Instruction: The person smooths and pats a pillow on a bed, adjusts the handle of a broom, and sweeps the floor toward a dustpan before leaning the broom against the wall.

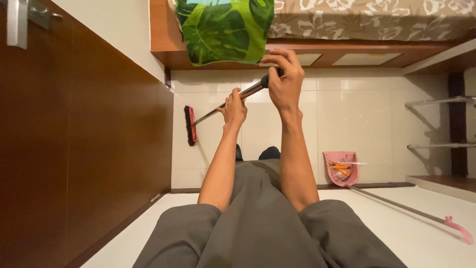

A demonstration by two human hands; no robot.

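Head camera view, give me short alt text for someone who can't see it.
Both hands, left hand lower and right hand near the top, grip a metal-handled broom with a red head on a white tiled floor. A pink dustpan holding debris stands nearby.

I take the broom head (190,125) as my mark. Around it the white tiled floor (377,114) lies open, giving my hands room to sweep. Close on one side of it stands a brown door (74,149). Beyond it, the bed frame (163,34) and green leaf-print cushion (223,30) block the way. Well apart from it sits a pink dustpan (341,168).
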